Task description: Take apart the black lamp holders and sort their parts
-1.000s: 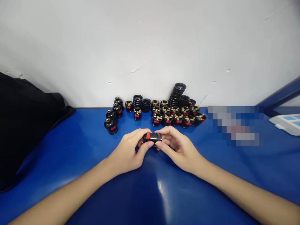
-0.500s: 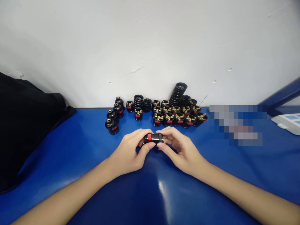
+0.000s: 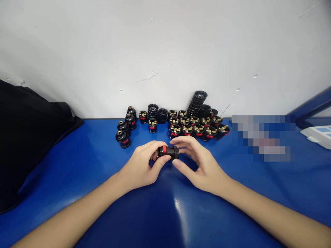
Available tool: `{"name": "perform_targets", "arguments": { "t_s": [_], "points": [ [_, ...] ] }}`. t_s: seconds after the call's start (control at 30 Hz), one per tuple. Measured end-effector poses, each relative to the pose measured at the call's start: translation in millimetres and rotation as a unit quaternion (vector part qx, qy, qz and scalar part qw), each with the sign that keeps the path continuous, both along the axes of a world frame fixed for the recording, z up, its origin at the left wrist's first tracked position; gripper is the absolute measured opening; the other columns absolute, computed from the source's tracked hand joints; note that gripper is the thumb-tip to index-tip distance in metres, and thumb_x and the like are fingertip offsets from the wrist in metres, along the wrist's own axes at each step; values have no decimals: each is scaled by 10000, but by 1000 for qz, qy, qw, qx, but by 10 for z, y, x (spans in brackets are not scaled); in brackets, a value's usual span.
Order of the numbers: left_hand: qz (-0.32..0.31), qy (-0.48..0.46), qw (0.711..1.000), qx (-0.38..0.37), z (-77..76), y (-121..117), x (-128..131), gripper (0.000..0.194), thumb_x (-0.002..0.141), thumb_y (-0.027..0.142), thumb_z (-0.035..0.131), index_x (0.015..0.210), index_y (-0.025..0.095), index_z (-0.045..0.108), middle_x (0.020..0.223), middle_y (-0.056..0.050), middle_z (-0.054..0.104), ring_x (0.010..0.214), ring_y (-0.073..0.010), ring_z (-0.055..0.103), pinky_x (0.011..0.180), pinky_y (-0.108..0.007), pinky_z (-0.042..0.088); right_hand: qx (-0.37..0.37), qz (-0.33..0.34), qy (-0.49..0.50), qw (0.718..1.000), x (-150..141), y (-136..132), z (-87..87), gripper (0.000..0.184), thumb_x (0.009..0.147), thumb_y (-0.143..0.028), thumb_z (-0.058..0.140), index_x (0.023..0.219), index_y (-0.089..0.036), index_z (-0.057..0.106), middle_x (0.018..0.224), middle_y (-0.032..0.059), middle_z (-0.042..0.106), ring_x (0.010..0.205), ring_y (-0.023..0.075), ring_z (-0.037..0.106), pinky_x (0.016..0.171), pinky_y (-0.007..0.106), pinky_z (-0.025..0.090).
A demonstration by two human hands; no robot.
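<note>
Above the blue table, my left hand [image 3: 144, 165] pinches a black lamp holder [image 3: 169, 152] that lies sideways, with a red switch [image 3: 164, 149] near its left end. A black ring [image 3: 176, 152] sits around the holder's right end. My right hand [image 3: 200, 165] is spread around that end, thumb and fingers apart, with a gap between them and the ring. Beyond the hands stand several black socket bodies [image 3: 198, 129] with brass contacts on top and red switches. At the left are several capped lamp holders [image 3: 123, 138] with brass tops.
A tall leaning stack of black rings [image 3: 198, 103] and a shorter stack of rings [image 3: 152, 111] stand by the white wall [image 3: 165, 51]. Black cloth [image 3: 31, 137] covers the left side of the table [image 3: 124, 217]. At the right are a blurred-out patch [image 3: 263, 137] and a white-and-blue object [image 3: 318, 136].
My right hand has loosened from the ring end, its fingers and thumb spreading apart. My left hand still grips the lamp holder, which has shifted very slightly left.
</note>
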State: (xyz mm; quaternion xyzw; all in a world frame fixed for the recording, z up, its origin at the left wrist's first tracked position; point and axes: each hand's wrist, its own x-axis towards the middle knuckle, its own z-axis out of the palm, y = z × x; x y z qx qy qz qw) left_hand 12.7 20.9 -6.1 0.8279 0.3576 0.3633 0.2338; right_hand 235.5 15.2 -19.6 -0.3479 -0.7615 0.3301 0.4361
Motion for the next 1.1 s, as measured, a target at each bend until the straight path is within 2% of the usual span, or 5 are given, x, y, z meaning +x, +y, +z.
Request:
{"name": "perform_targets", "arguments": {
  "t_s": [0.1, 0.27, 0.6, 0.77, 1.1],
  "points": [
    [-15, 8, 1000, 11, -5, 2, -10, 181, 1023, 239, 626, 1186, 166, 652, 941, -31, 684, 748, -130, 585, 722, -248, 514, -72, 3, -11, 997, 5, -7, 23, 147, 1079, -341, 571, 1185, -244, 604, 964, 53, 702, 824, 190, 713, 764, 352, 637],
    [-9, -4, 1000, 15, -8, 3, -11, 178, 1023, 226, 627, 1191, 168, 645, 976, -40, 700, 759, -130, 595, 728, -247, 525, -22, -6, -17, 1000, 2, -19, 40, 292, 997, -303, 679, 1252, -262, 544, 1151, 93, 656, 885, 212, 644, 805, 396, 605],
    [-12, -7, 999, 32, 6, 0, -24, 199, 1019, 212, 629, 1212, 165, 637, 999, -48, 699, 810, -141, 633, 758, -250, 549, -96, 15, -41, 994, 14, -35, 50, 244, 1065, -372, 559, 1274, -252, 513, 847, -7, 569, 652, 150, 549, 585, 303, 496],
    [-11, -7, 999, 45, 20, 6, -34, 205, 1014, 206, 633, 1215, 161, 631, 1013, -58, 698, 822, -144, 640, 763, -255, 561, -90, 17, -18, 996, 1, -31, 31, 478, 1003, -358, 670, 1396, -275, 411, 1095, 45, 609, 673, 124, 552, 590, 286, 510],
    [-12, 6, 999, 44, 25, 22, -46, 206, 1025, 237, 622, 1223, 178, 625, 1017, -64, 698, 816, -157, 626, 759, -276, 553, -116, 52, -33, 991, 35, -25, 72, 269, 1090, -355, 506, 1339, -262, 464, 873, -8, 570, 673, 147, 553, 603, 298, 489]
  ]
}}
